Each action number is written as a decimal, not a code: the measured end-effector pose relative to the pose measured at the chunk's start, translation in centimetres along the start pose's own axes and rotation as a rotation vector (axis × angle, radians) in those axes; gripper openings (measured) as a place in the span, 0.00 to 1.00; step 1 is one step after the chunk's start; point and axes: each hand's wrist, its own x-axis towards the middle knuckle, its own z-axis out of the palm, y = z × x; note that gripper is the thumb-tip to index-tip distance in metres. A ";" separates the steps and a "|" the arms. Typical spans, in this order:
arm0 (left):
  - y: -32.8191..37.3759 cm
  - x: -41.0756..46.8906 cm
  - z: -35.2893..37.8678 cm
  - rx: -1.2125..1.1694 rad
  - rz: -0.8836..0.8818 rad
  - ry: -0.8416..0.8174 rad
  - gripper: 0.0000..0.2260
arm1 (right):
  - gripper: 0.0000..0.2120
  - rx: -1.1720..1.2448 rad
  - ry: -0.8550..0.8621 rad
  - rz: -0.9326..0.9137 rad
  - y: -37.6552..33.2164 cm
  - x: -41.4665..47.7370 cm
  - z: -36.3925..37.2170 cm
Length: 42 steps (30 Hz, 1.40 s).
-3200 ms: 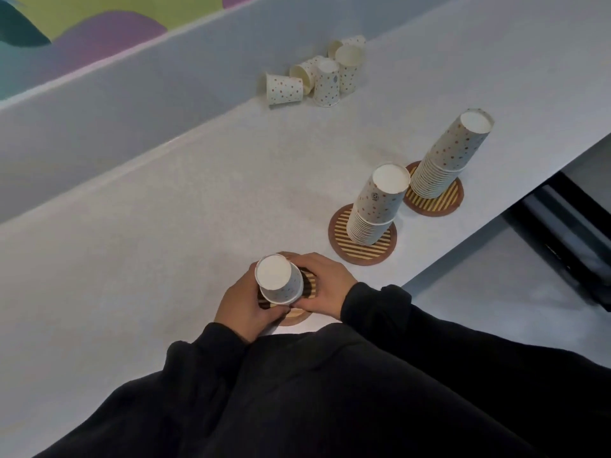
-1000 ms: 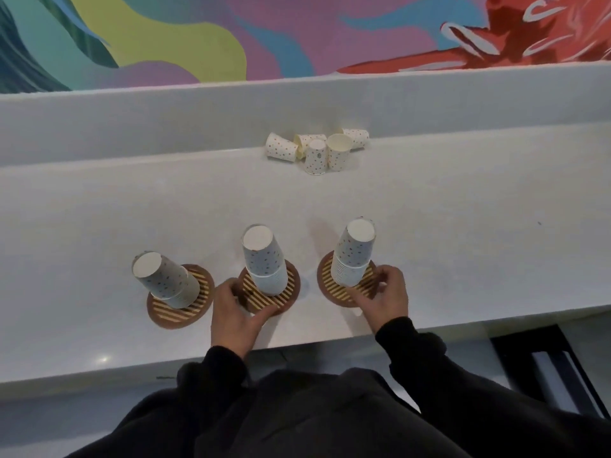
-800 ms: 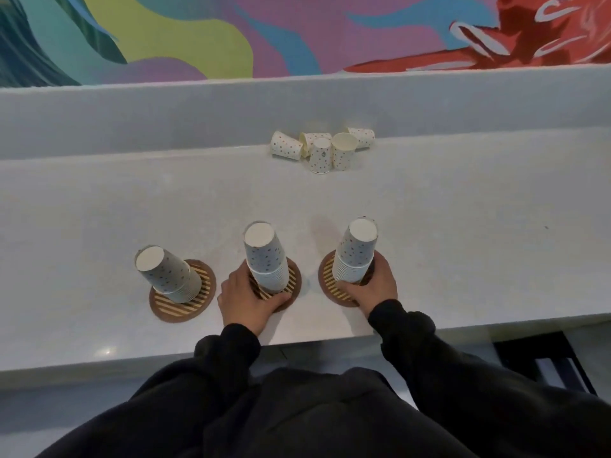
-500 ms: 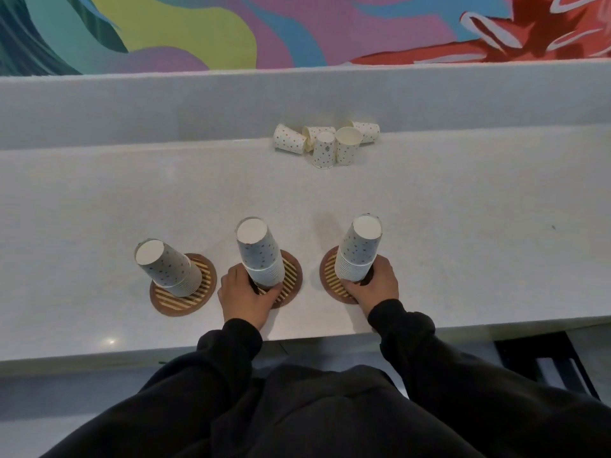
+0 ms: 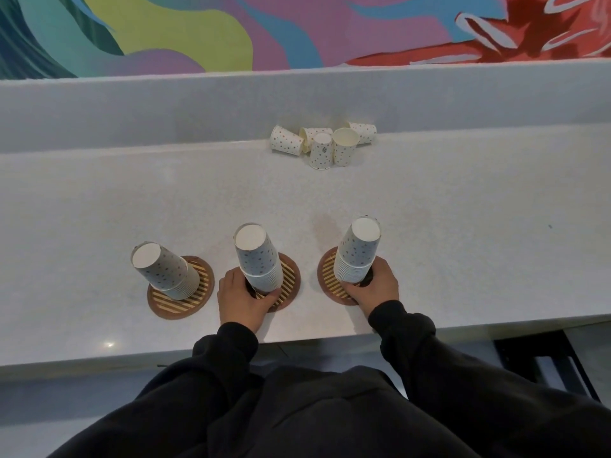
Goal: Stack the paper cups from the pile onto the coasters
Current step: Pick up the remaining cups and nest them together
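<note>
Three round striped coasters sit in a row near the counter's front edge, each under an upside-down stack of dotted paper cups. The left stack (image 5: 163, 270) on the left coaster (image 5: 181, 300) stands untouched. My left hand (image 5: 241, 297) grips the base of the middle stack (image 5: 257, 259) on the middle coaster (image 5: 291, 280). My right hand (image 5: 375, 285) grips the base of the right stack (image 5: 357, 256) on the right coaster (image 5: 327, 279). A pile of several loose cups (image 5: 322, 145) lies at the back against the ledge.
The white counter (image 5: 463, 226) ends in a front edge just below my hands. A raised white ledge (image 5: 165, 107) runs along the back under a colourful mural. A dark frame (image 5: 545, 361) shows below the counter at the right.
I turned from the left coaster to face all three. Both hands slid forward from the coaster rims and closed around the bases of the middle and right stacks.
</note>
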 end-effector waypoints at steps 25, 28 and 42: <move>4.0 -0.6 -10.4 -0.234 0.172 -0.081 0.48 | 0.34 0.132 0.132 -0.041 -3.7 1.6 -10.5; 9.4 2.2 -16.3 -0.253 0.444 -0.002 0.33 | 0.28 0.176 0.198 -0.160 -8.5 4.3 -15.1; 27.2 23.1 -11.6 0.275 0.829 -0.247 0.17 | 0.30 -0.124 0.122 -0.300 -20.5 17.1 -15.5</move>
